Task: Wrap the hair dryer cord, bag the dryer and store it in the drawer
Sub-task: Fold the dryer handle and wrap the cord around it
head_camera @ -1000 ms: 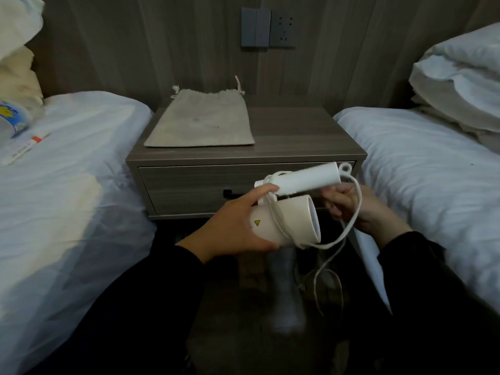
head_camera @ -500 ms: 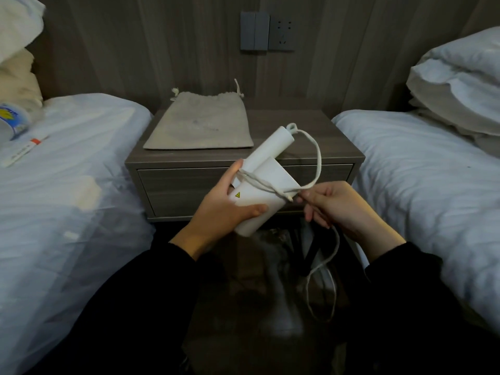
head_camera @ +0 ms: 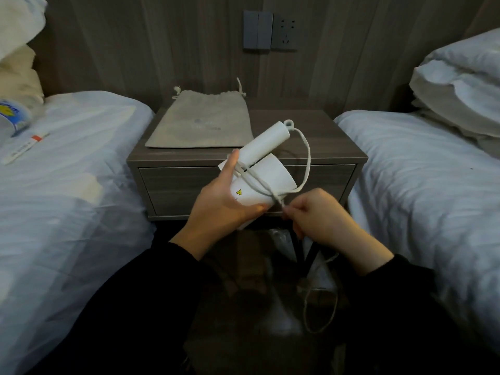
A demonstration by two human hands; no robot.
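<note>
The white hair dryer [head_camera: 261, 182] is held in the air before the closed drawer [head_camera: 176, 185]. The left hand [head_camera: 224, 204] grips its barrel, and the fingers [head_camera: 293, 212] of the right hand [head_camera: 318, 216] pinch the cord [head_camera: 309, 158], with slack hanging toward the floor. I judge each turn should be pulled snug around the body, the thumb pinning the loops. The bag [head_camera: 205, 123] lies flat on the table [head_camera: 319, 136].

Yellow warning triangle on the hair dryer [head_camera: 259, 185], faint print on the bag [head_camera: 205, 123] — unreadable
</note>
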